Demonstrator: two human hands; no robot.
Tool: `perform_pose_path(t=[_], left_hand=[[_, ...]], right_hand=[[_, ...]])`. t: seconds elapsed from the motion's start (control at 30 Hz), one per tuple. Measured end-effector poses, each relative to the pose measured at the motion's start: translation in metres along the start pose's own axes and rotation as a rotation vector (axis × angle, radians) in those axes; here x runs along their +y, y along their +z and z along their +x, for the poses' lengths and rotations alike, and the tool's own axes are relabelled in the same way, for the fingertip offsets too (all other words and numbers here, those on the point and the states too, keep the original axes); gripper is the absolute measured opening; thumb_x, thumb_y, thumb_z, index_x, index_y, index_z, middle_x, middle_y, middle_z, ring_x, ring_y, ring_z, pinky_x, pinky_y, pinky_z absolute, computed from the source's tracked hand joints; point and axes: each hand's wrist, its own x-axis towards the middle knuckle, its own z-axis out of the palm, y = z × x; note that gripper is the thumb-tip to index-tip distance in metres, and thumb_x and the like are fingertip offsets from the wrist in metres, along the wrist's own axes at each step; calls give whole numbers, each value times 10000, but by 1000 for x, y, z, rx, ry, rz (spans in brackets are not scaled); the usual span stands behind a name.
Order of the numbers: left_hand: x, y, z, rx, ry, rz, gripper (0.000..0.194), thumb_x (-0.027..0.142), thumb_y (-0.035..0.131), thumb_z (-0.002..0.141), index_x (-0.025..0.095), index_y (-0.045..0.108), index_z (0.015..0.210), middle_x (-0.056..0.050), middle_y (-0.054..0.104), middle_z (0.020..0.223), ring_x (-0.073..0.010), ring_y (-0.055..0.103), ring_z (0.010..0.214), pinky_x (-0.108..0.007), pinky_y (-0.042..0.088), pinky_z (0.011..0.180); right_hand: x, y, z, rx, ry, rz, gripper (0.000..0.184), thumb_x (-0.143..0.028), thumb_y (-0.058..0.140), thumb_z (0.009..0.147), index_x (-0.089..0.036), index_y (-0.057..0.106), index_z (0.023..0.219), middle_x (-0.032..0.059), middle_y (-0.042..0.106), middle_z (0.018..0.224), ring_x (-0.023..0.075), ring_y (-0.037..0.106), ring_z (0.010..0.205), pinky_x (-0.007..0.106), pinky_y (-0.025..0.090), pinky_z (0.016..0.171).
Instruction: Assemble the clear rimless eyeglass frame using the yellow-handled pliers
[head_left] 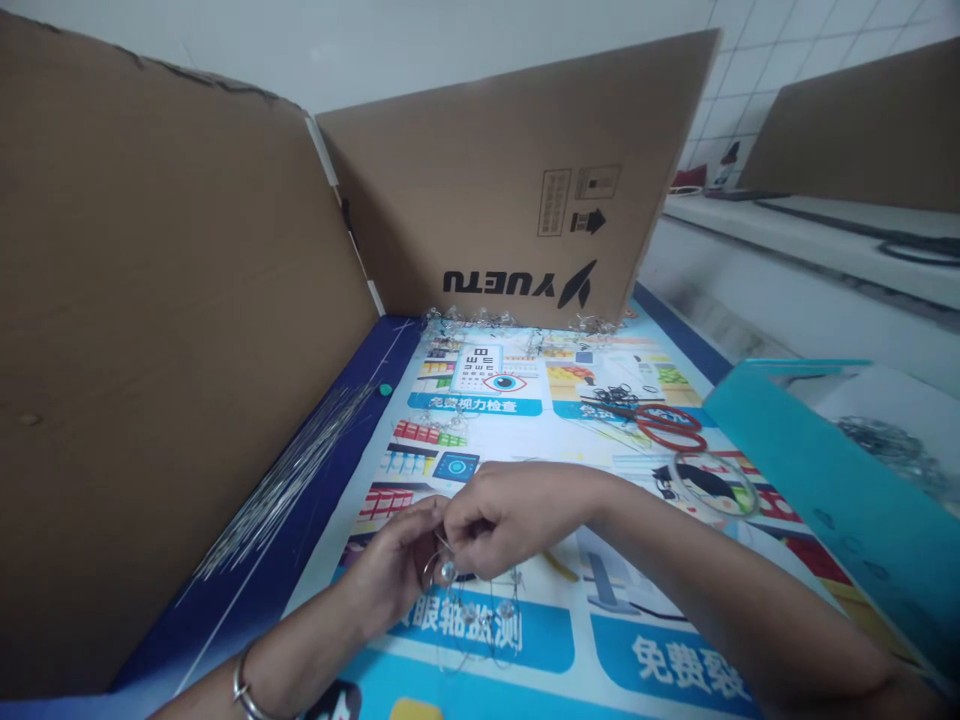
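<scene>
My left hand (401, 555) is closed in a pinch on a thin wire piece strung with clear beads (448, 573). My right hand (514, 518) meets it at the fingertips, its fingers curled round the same beaded wire. Loops of the wire with more beads (505, 608) dangle below both hands, over the printed sheet (525, 450). The exact grip point is hidden behind the right knuckles. A silver bangle (244, 690) circles the left wrist.
Long straight wires (292, 470) lie at left beside a green bit (385, 390). Red-handled scissors (670, 428), dark wire pieces (622, 396) and a clear ring (716, 484) lie right. Beaded pieces (480, 320) line the cardboard wall (450, 220). A teal box (810, 480) holds wire.
</scene>
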Motion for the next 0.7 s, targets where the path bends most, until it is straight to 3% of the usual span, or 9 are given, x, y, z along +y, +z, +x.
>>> perform_pose_path(t=[0.13, 0.37, 0.57, 0.7], left_hand=[[-2, -3, 1, 0, 35, 11, 53, 124, 636, 679, 127, 598, 717, 4, 562, 611, -102, 538, 551, -182, 422, 493], [-5, -9, 3, 109, 53, 62, 91, 97, 627, 650, 130, 635, 735, -7, 630, 655, -112, 577, 574, -190, 453, 547], [-3, 1, 3, 228, 65, 133, 80, 79, 620, 598, 113, 590, 532, -13, 577, 458, -119, 527, 418, -195, 395, 427], [-2, 8, 4, 270, 60, 116, 65, 79, 605, 615, 103, 615, 555, -25, 588, 459, -134, 535, 406, -214, 405, 428]], right_hand=[[-1, -2, 1, -18, 10, 7, 109, -157, 574, 735, -170, 538, 632, -84, 478, 560, 42, 425, 518, 173, 322, 496], [-2, -1, 5, -42, 82, 12, 98, -128, 582, 715, -167, 552, 630, -89, 494, 559, 44, 448, 538, 166, 335, 504], [-5, 1, 11, -8, 136, -21, 119, -164, 555, 708, -172, 550, 589, -76, 489, 542, 65, 438, 524, 190, 321, 458], [-7, 2, 12, 6, 147, -39, 140, -176, 538, 699, -174, 544, 559, -74, 459, 502, 73, 423, 501, 198, 307, 432]])
